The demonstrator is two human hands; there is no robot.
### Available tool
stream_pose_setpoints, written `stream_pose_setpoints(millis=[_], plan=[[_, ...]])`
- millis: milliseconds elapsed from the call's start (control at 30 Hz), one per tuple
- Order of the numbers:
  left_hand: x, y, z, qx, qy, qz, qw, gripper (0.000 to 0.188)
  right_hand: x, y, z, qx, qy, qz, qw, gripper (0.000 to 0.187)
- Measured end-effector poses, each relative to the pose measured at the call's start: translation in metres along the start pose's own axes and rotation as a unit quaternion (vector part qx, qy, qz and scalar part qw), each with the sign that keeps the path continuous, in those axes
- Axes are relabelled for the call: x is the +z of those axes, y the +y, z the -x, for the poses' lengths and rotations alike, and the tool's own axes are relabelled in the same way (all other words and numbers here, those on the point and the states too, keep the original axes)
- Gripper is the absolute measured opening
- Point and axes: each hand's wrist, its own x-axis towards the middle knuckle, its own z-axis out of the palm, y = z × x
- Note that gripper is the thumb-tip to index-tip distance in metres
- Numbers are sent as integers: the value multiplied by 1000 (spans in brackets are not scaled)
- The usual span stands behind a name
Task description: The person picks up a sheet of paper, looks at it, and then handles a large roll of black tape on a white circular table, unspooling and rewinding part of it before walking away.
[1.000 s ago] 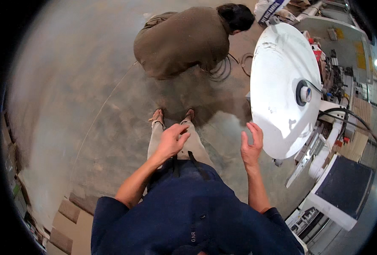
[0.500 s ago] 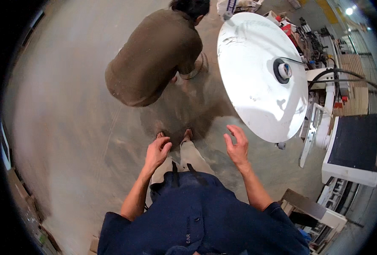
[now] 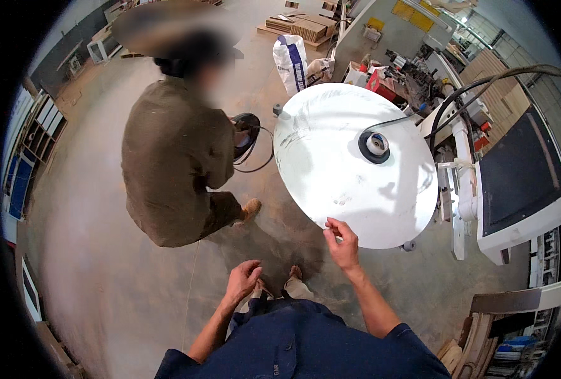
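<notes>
My right hand (image 3: 342,243) is at the near edge of a large white round tabletop (image 3: 337,183). Its thumb and fingers are apart with nothing between them; whether the fingertips touch the rim I cannot tell. My left hand (image 3: 241,281) hangs in front of me above the floor, empty, its fingers loosely bent and apart. On the tabletop sits a white cylindrical piece (image 3: 377,144) in a black ring base, with a dark cable running from it to the back right. To the left, a co-worker (image 3: 167,164) in a brown top holds a dark round thing (image 3: 247,129) with a looped cable.
A machine with a dark screen panel (image 3: 520,180) and thick black hoses (image 3: 476,88) stands at the right. Beyond the tabletop are a white sack (image 3: 290,63), red boxes and tools, and stacked brown boards (image 3: 306,28). Wood pieces (image 3: 473,341) lie at the lower right.
My view has tilted up, showing more of the room. The co-worker has risen from a deep bend and a dark round thing now shows in their hand. My right hand is nearer the tabletop.
</notes>
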Motion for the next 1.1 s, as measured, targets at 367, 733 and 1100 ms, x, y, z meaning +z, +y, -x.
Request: stream_pose_setpoints(millis=[367,733,1100], plan=[[3,47,-13,50,10,-30,998,32,-18,-8,-73,-19,3,-49,999,29],[12,44,3,11,48,-35,998,32,28,4,-137,-12,-112,-128,985,36],[-2,106,19,81,211,123,966,29,85,-32,-143,124,-490,-406,761,93]])
